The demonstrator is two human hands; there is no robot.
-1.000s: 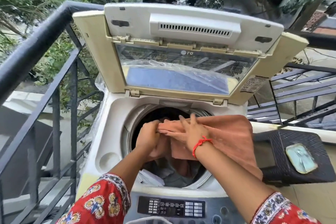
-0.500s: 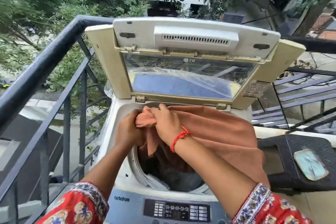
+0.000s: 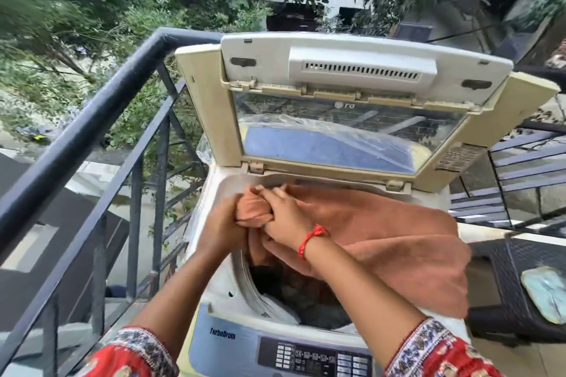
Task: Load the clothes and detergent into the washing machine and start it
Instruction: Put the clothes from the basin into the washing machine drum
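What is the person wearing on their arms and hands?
Both arms have red sleeves with a flowery print and a patterned band in blue and white at the cuff, pushed up near the elbows. The right hand has a red thread bracelet tied round the wrist. The left hand is bare, with no gloves or visible rings.

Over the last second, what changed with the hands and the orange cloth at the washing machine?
Both hands, left hand and right hand, kept their grip on the orange cloth and moved from over the drum opening toward the back rim near the lid hinge, bunching the cloth's end between them. The lid stayed open, and laundry still lies in the drum.
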